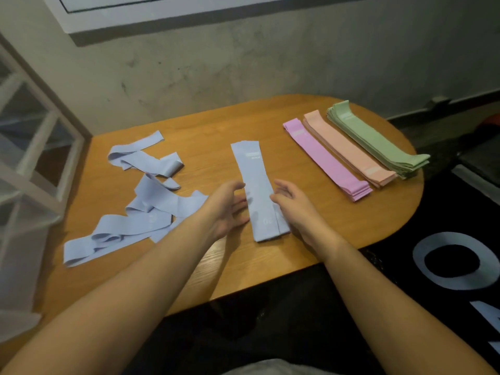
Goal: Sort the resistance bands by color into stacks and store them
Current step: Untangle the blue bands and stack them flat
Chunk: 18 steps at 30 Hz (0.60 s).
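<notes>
both hands [230,209] [293,207] flank blue stack [259,190] on table [216,125]. grips wide, fingers relaxed; contact with stack unclear. loose blue bands [140,207] lie left.

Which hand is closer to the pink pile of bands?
The right hand. It sits beside the blue stack, on the side facing the pink stack. The left hand is on the blue stack's far side, farther away.

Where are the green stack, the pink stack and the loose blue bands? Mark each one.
green stack [378,140]: head view, middle of its top band.
pink stack [327,161]: head view, middle of its top band.
loose blue bands [127,226]: head view, a flat stretch of the nearest band in the pile.
</notes>
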Tool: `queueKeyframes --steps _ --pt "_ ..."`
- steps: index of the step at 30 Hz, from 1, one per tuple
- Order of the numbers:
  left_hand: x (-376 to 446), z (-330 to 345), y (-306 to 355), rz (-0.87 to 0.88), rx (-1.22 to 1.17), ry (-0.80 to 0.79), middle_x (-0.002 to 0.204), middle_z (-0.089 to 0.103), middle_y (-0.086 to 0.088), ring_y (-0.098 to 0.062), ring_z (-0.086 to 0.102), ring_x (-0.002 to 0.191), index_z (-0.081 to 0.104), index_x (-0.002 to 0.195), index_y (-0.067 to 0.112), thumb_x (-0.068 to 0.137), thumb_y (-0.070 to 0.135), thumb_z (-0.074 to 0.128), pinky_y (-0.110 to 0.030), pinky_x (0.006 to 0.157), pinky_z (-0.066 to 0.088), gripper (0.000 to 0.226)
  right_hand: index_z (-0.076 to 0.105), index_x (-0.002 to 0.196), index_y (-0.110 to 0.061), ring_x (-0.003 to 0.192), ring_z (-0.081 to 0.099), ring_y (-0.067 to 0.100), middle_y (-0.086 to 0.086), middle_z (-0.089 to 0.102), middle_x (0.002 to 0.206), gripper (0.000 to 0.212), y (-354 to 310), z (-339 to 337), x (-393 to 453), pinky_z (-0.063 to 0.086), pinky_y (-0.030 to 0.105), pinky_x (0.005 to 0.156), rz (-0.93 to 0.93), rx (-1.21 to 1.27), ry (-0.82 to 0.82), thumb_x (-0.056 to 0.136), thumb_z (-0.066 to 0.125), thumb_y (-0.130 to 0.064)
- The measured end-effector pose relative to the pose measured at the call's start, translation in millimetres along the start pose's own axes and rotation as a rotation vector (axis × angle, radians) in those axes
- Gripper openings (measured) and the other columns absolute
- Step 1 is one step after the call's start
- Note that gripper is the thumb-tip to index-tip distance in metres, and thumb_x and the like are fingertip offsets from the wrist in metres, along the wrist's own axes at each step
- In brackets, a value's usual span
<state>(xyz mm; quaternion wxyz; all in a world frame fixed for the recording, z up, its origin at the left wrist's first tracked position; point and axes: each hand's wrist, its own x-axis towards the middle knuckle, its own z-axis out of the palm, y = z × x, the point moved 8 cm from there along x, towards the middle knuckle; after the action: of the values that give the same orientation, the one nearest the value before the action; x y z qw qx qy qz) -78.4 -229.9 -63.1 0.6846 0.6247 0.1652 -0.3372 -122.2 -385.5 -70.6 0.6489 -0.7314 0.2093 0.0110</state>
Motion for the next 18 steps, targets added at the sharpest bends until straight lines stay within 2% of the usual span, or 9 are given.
queueKeyframes --steps 2,3,6,7,12,14,16,18 --pt "-1 -4 -1 0.008 -0.003 0.023 0.129 0.060 -0.009 -0.017 0.055 0.118 0.054 0.126 0.021 0.097 0.029 0.054 -0.045 0.104 0.044 0.029 0.047 0.147 -0.023 0.134 0.049 0.011 0.003 0.050 0.151 0.048 0 -3 -3 0.041 0.028 0.104 0.008 -0.007 0.013 0.100 0.056 -0.019" --pt "-2 -4 -3 0.002 -0.015 0.023 0.129 0.059 -0.010 -0.017 0.056 0.116 0.053 0.128 0.020 0.097 0.027 0.055 -0.047 0.102 0.046 0.032 0.047 0.148 -0.024 0.134 0.049 0.012 0.003 0.049 0.151 0.048 1 -4 -6 0.042 0.028 0.104 0.018 -0.010 0.012 0.101 0.055 -0.019" --pt "-9 5 -8 -0.020 -0.052 -0.044 0.120 0.064 -0.012 -0.021 0.063 0.110 0.055 0.120 0.019 0.097 0.024 0.053 -0.044 0.083 0.053 0.023 0.044 0.150 -0.023 0.133 0.050 0.013 0.001 0.050 0.151 0.049 2 -3 -11 0.045 0.028 0.100 0.041 0.000 -0.008 0.102 0.054 -0.018" --pt "-11 8 -10 -0.027 -0.052 -0.062 0.118 0.065 -0.012 -0.021 0.063 0.109 0.056 0.116 0.020 0.098 0.024 0.053 -0.044 0.081 0.053 0.019 0.044 0.150 -0.022 0.131 0.052 0.013 0.000 0.051 0.150 0.050 2 -1 -12 0.047 0.029 0.099 0.041 0.007 -0.015 0.101 0.055 -0.016" --pt "-13 20 -13 -0.016 -0.065 -0.097 0.120 0.067 -0.013 -0.023 0.065 0.109 0.059 0.117 0.018 0.095 0.025 0.055 -0.049 0.095 0.054 0.023 0.048 0.145 -0.027 0.128 0.056 0.015 -0.003 0.055 0.146 0.048 -3 1 -9 0.050 0.042 0.104 0.028 -0.002 -0.027 0.100 0.055 -0.015" --pt "-13 21 -12 -0.017 -0.082 -0.101 0.120 0.065 -0.015 -0.025 0.064 0.110 0.059 0.121 0.016 0.095 0.027 0.056 -0.052 0.097 0.052 0.028 0.048 0.145 -0.027 0.128 0.055 0.015 -0.002 0.055 0.147 0.048 -3 -1 -8 0.051 0.040 0.103 0.025 -0.016 -0.028 0.100 0.054 -0.014" --pt "-11 20 -11 0.001 -0.060 -0.091 0.112 0.065 -0.011 -0.021 0.064 0.103 0.060 0.117 0.016 0.095 0.028 0.056 -0.046 0.095 0.053 0.026 0.047 0.146 -0.026 0.130 0.053 0.014 -0.001 0.053 0.149 0.049 -5 -1 -7 0.050 0.032 0.096 0.010 -0.034 -0.040 0.100 0.054 -0.012" --pt "-4 12 -6 0.054 0.006 -0.008 0.101 0.059 -0.005 -0.016 0.057 0.091 0.061 0.109 0.018 0.095 0.027 0.058 -0.040 0.095 0.050 0.017 0.046 0.147 -0.027 0.134 0.049 0.014 0.000 0.048 0.152 0.050 -6 0 -2 0.047 0.028 0.094 0.009 -0.049 -0.038 0.100 0.055 -0.013"
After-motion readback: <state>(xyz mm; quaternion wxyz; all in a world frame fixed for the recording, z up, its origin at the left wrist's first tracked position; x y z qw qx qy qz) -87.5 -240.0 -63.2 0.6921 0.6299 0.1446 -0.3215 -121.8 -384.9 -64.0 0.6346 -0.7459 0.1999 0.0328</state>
